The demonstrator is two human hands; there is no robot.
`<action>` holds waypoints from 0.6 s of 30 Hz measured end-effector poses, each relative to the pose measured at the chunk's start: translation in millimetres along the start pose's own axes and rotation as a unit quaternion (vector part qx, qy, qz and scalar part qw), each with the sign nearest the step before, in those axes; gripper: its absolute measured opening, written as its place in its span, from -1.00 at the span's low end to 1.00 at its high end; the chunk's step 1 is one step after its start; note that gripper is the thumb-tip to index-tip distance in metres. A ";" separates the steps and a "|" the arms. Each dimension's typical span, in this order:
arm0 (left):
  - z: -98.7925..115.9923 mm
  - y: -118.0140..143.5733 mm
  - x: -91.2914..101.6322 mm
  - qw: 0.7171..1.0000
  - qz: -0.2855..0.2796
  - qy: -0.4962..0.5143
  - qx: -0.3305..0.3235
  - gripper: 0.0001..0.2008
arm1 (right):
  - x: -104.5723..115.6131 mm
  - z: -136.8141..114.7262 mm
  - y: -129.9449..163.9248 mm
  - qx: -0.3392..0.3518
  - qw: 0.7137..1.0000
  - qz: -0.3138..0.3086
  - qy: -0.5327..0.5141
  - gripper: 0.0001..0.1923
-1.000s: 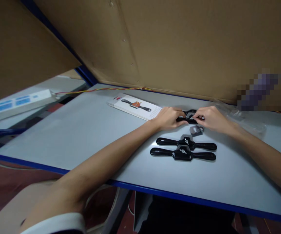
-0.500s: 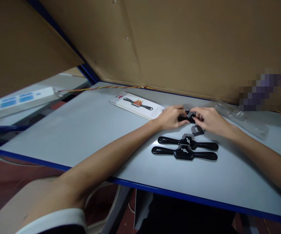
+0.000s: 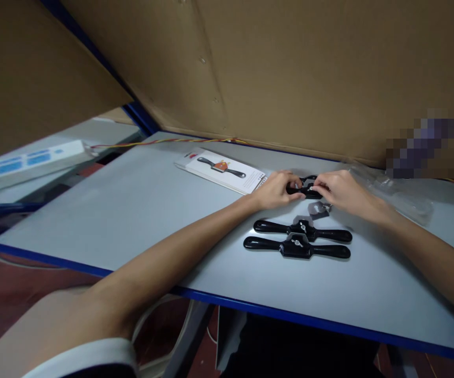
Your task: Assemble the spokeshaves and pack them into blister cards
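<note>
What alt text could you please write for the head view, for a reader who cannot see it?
A person's left-hand grip holds a black spokeshave at a grey table; the right-hand grip touches its middle. Two more spokeshaves lie nearer the viewer, a printed package to the left.

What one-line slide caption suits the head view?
Left hand and right hand on a black tool, two similar tools lying nearer.

White power strip [image 3: 30, 161] with blue sockets [image 3: 39, 158]: lies on a side surface [image 3: 111, 132], far left. Red-and-yellow wire [image 3: 179, 140]: runs along the back of the desk [image 3: 93, 210], below a brown board [image 3: 289, 68].
</note>
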State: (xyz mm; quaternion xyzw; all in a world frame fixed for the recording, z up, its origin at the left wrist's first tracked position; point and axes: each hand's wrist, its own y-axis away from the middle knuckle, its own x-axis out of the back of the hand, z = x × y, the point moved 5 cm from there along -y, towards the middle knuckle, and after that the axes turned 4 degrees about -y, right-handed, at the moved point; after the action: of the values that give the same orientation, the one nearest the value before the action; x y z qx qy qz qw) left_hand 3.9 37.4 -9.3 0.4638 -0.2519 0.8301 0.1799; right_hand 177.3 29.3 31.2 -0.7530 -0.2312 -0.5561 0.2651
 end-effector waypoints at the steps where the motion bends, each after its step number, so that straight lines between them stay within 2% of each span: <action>1: 0.3 0.3 0.2 1.000 0.002 0.000 0.000 -0.68 | -0.2 -1.1 0.5 -0.001 1.000 -0.004 0.006 -0.77; 3: 0.9 0.8 0.5 1.000 0.009 0.003 -0.001 -0.65 | -1.0 -2.9 1.7 -0.004 1.000 -0.009 0.013 -0.77; 7: 2.9 1.1 0.2 0.999 0.020 0.017 -0.029 -0.45 | -6.0 -5.1 4.3 -0.004 0.999 -0.009 0.032 -0.78; 12: 4.3 1.1 0.1 0.998 0.013 0.011 -0.055 -0.50 | -13.8 -5.8 4.9 0.010 0.999 -0.026 0.033 -0.74; 16: 4.4 0.6 0.8 0.999 0.010 0.012 -0.052 -0.52 | -9.3 -3.9 3.6 -0.003 0.999 -0.019 0.033 -0.87; 18: 4.4 0.1 0.7 0.999 0.010 0.010 -0.052 -0.53 | -6.6 -6.0 2.6 0.004 0.998 -0.010 0.068 -0.82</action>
State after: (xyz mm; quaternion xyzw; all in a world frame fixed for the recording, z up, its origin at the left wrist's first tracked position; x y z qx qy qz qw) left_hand 6.5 34.8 -6.7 0.4428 -0.2975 0.8222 0.1984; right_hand 172.9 23.0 25.9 -0.7100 -0.2225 -0.6078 0.2774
